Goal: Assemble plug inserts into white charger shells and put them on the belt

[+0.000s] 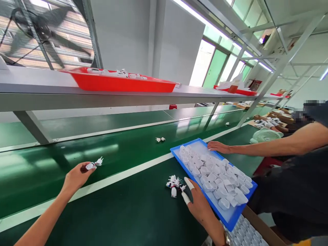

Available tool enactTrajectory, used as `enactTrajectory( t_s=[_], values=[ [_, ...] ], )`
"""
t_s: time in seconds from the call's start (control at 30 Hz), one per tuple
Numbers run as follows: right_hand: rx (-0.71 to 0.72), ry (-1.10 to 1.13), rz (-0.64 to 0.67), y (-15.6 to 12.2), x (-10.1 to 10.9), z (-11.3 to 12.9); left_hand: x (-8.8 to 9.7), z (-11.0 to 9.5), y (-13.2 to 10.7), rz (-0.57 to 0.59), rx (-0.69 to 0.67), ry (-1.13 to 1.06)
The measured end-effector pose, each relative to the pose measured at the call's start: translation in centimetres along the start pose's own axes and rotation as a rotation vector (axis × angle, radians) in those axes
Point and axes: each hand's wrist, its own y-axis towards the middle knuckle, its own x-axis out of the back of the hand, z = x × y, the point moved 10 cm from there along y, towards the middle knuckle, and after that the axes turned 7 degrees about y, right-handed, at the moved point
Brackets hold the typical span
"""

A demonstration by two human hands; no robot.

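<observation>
Two fingers of your left hand [77, 176] pinch a white plug piece [94, 164] above the conveyor belt [123, 150], where a slip loses it; your spread, empty right hand [200, 201] could scatter the plug pile [175, 182] beside the blue tray [184, 145].

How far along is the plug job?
Looks done: loose plug parts already lie out on the green belt. In hand: the left hand holds a white plug part over the belt. Left: a small pile beside the right hand, and a blue tray full of white shells.
</observation>
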Motion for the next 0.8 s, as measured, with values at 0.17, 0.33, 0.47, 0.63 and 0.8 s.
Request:
enactTrajectory(
  t_s=[0.17, 0.33, 0.47, 0.63, 0.8],
  values=[
    [-0.101, 0.023, 0.084, -0.2, -1.2, -1.9, -0.5, 1.8, 0.4, -0.039, 0.035, 0.083],
    [-0.111, 0.071, 0.11, 2.1, -2.4, -2.7, 1.5, 0.5, -4.8, -0.187, 0.051, 0.067],
    [-0.141, 0.103, 0.143, 3.8, -3.2, -3.3, 0.7, -2.3, -9.8, -0.074, -0.083, -0.079],
    [-0.138, 0.158, 0.192, 4.6, -3.8, -3.0, -1.0, -5.6, -13.4, 0.058, -0.247, -0.171],
    [-0.146, 0.203, 0.214, 3.9, -4.2, -2.9, -3.6, -11.1, -15.7, 0.21, -0.46, -0.263]
  ],
)
